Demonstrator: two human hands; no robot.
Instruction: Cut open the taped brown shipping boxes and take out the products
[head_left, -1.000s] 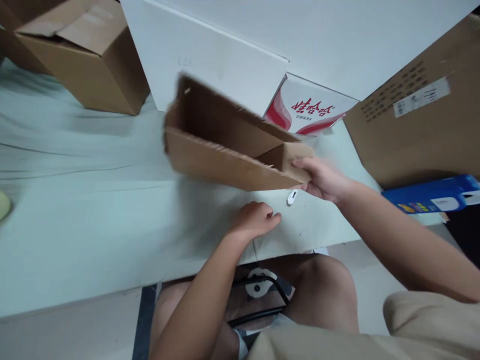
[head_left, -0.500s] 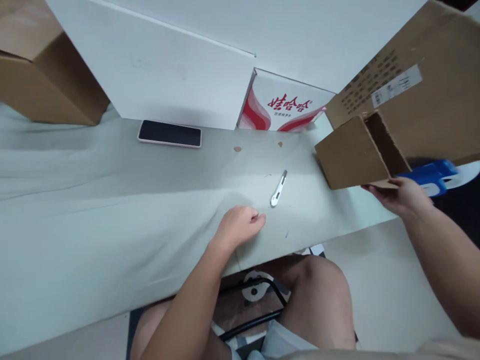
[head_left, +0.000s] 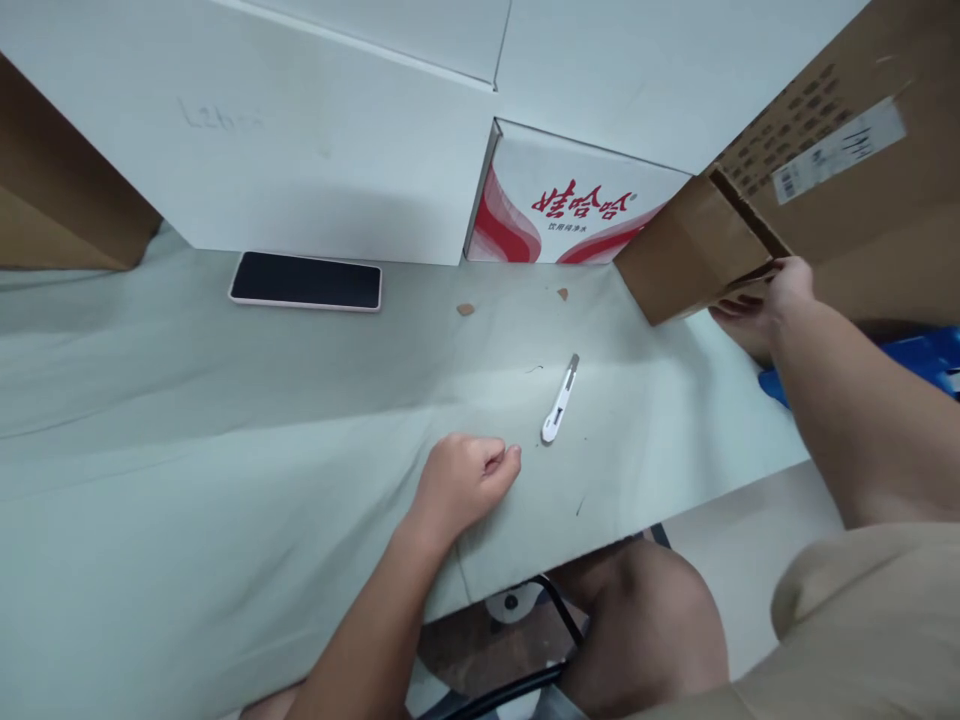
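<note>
My right hand (head_left: 765, 300) grips the near edge of a small open cardboard box (head_left: 690, 250) at the right end of the table. The thumb is over the rim and the fingers are under the side. The box's far end reaches the printed red and white carton (head_left: 574, 210). My left hand (head_left: 465, 480) rests closed on the cloth, fingers curled under; whether anything is inside cannot be seen. Just right of it lies a white utility knife (head_left: 560, 400), its tip pointing away from me.
A phone (head_left: 306, 282) lies at the back left, below a white panel (head_left: 322, 170). Two brown scraps (head_left: 466, 309) lie mid-table. A large cardboard box (head_left: 900, 220) stands at the right, with a blue object (head_left: 926, 362) partly behind my forearm. Another cardboard box (head_left: 67, 190) is at far left.
My right hand has pushed the small cardboard box away from me, towards the printed carton. The blue object now sits behind my right forearm. My left hand stays closed on the cloth.
</note>
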